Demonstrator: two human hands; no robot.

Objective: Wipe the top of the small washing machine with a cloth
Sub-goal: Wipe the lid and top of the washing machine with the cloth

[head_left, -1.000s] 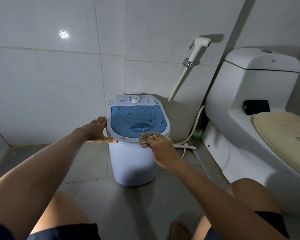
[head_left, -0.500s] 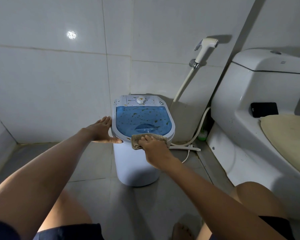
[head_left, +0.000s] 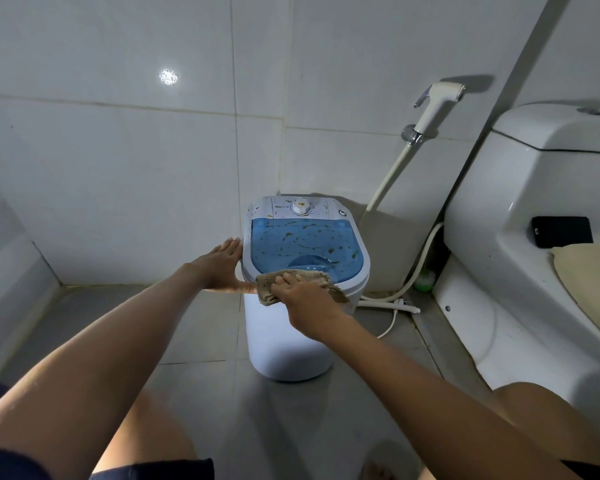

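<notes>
A small white washing machine (head_left: 284, 341) stands on the floor in the corner. Its blue see-through lid (head_left: 298, 244) is flecked with yellow-brown dirt, and a white dial (head_left: 300, 206) sits on the rear panel. My right hand (head_left: 305, 299) presses a brownish cloth (head_left: 291, 280) flat onto the lid's front edge. The cloth hangs a little over the front rim. My left hand (head_left: 222, 265) lies flat against the machine's left side, fingers together, thumb under the front rim.
A white toilet (head_left: 534, 271) with a beige seat cover (head_left: 589, 282) fills the right side; a black phone (head_left: 561, 232) lies on it. A bidet sprayer (head_left: 437, 105) hangs on the wall, its hose (head_left: 420, 268) trailing to the floor. Tiled walls close in behind and on the left.
My right hand has slid the cloth leftward along the lid's front edge. The left hand stays on the machine's side. The camera has shifted slightly left.
</notes>
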